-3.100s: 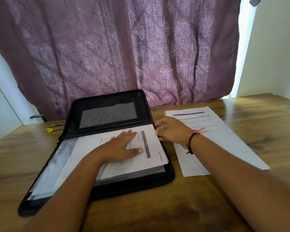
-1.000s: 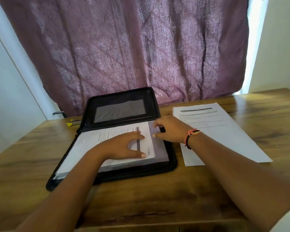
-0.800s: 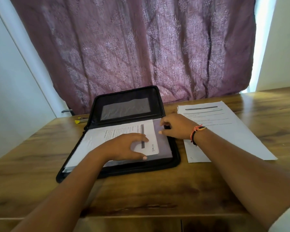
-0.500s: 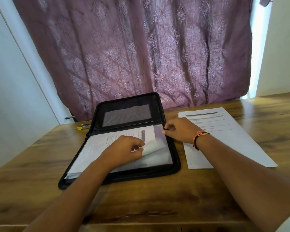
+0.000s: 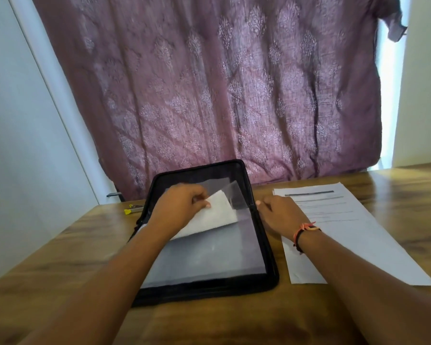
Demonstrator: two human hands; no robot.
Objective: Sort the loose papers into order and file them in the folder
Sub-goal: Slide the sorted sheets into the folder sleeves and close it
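Filing looks partly done: our left hand [image 5: 182, 207] pinches a sleeved sheet [image 5: 219, 215], holding it raised over the open folder [image 5: 271, 272]. Our right hand [image 5: 281, 215] rests on the folder's right edge, grasping nothing. The loose papers [image 5: 353, 235] lie just beside it on the table [image 5: 60, 245], not yet filed.

head view | from above, facing forward-down | close over table [image 5: 60, 250]

A purple curtain [image 5: 209, 95] (patterned) hangs behind the wooden table [image 5: 60, 257], where 1 yellow-tipped tool [image 5: 132, 209] lies.
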